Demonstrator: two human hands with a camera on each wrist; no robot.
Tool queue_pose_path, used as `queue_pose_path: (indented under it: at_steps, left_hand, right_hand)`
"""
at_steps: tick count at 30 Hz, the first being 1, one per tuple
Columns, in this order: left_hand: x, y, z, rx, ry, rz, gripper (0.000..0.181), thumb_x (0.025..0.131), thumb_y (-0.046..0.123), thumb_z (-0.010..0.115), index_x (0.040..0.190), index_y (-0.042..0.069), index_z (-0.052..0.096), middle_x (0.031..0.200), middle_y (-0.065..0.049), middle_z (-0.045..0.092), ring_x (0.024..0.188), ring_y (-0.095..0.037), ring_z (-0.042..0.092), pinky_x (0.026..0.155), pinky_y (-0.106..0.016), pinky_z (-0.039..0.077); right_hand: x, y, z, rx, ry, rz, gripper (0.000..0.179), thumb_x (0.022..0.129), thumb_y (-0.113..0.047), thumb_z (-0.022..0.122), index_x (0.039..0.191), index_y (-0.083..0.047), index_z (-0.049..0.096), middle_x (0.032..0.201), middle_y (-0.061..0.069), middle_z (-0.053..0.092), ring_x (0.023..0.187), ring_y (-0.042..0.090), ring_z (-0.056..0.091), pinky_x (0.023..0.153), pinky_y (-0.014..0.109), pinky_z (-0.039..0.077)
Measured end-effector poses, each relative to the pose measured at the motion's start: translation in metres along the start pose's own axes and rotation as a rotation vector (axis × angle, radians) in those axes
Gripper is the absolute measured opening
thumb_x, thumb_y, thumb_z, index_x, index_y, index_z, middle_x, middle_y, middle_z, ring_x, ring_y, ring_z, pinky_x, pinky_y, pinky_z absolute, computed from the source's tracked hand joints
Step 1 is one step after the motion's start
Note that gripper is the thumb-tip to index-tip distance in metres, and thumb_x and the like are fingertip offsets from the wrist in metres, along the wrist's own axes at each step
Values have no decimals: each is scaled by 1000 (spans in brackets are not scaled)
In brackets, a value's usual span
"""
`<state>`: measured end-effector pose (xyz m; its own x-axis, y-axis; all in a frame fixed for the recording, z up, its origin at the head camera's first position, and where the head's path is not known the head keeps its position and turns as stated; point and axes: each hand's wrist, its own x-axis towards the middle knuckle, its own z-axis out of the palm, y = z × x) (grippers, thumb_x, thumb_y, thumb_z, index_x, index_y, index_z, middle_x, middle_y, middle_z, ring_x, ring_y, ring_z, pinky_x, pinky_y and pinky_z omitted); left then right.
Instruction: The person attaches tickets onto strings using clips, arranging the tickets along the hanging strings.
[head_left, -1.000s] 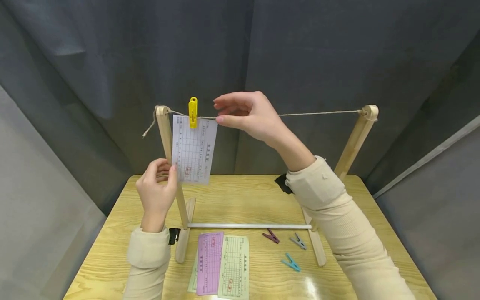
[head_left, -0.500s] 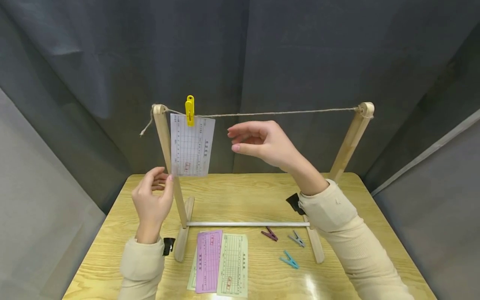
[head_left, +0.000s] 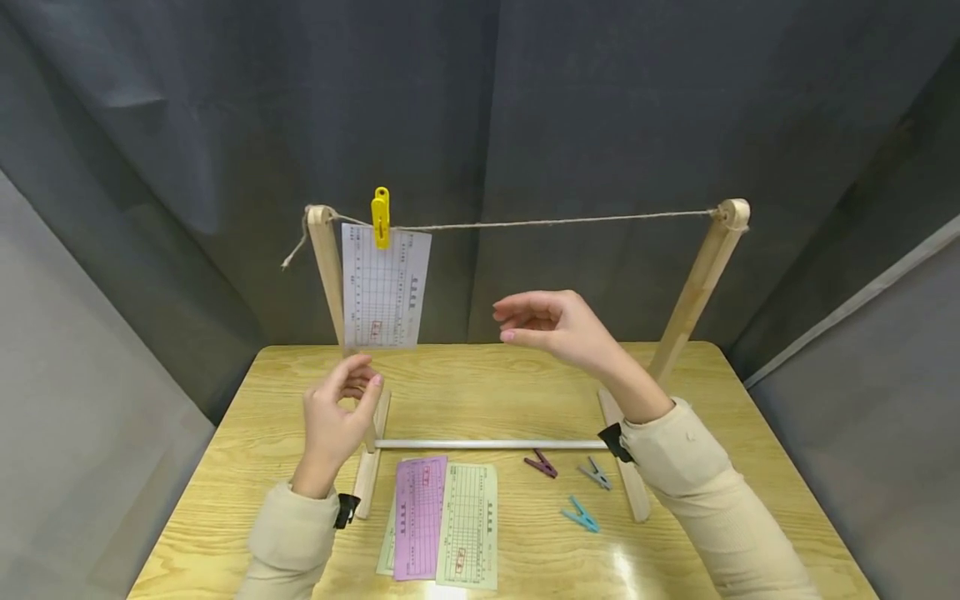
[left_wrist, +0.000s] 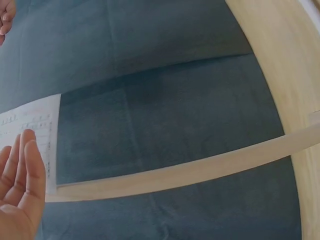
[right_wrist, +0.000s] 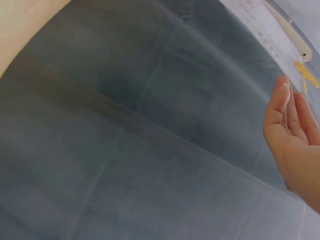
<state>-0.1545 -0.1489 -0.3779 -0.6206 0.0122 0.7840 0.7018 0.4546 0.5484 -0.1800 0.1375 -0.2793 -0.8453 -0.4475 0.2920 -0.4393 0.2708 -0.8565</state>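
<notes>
A white printed slip [head_left: 385, 287] hangs from the string [head_left: 525, 223] by a yellow clothespin [head_left: 381, 218], close to the left post. Just below the slip's lower edge is my left hand [head_left: 337, 417], fingers loosely bent and holding nothing. My right hand [head_left: 558, 329] floats in the air below the string, thumb apart from the fingers, with nothing in it. In the left wrist view the slip [left_wrist: 30, 120] shows behind my left fingers. The right wrist view has the yellow clothespin [right_wrist: 306, 74] beyond my right fingertips.
A purple slip [head_left: 420, 517] and pale green slips [head_left: 468, 525] lie on the wooden table [head_left: 225, 517]. Purple [head_left: 541, 463], grey [head_left: 595, 473] and blue [head_left: 581, 515] clothespins lie to their right. Wooden posts [head_left: 693, 292] and a white crossbar [head_left: 487, 444] make up the frame.
My right hand has left the string beside the slip and moved down and to the right. My left hand has come off the slip's lower left edge and dropped lower. The slip stays hanging.
</notes>
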Motion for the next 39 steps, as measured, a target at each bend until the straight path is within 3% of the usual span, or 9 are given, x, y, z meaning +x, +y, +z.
queue_pose_path:
  at_steps: [9,13,21,28,39]
  left_hand:
    - [1,27,2,-41,-126,-33,24,72,-18,62,95,-15,58,74,-21,62,62,-26,59,52,-28,51]
    - [-3,29,7,-68,-176,-50,24,73,-18,61,96,-16,57,75,-22,62,63,-29,59,52,-34,51]
    - [-13,25,17,-102,-214,-80,25,73,-17,62,97,-15,58,75,-21,62,62,-29,59,52,-35,52]
    - [-20,19,22,-101,-243,-46,28,71,-18,64,98,-15,58,75,-19,61,61,-26,58,51,-33,51]
    - [-36,5,30,-155,-320,-53,32,69,-17,68,99,-14,57,77,-21,60,62,-29,59,53,-37,52]
  right_hand:
    - [-14,29,-2,26,-12,42,34,81,-5,67,113,3,60,104,14,64,88,18,60,74,28,51]
    - [-22,43,-1,37,-23,53,34,81,-5,67,113,4,60,103,14,63,87,20,60,74,29,51]
    - [-39,69,1,50,-29,81,35,82,-6,67,114,6,58,104,16,63,88,19,61,75,29,51]
    - [-50,88,4,55,-37,81,36,81,-3,66,113,10,57,103,20,62,86,19,61,74,27,51]
    - [-75,119,12,84,-37,174,39,82,-9,67,115,8,56,104,19,61,88,20,60,75,28,51]
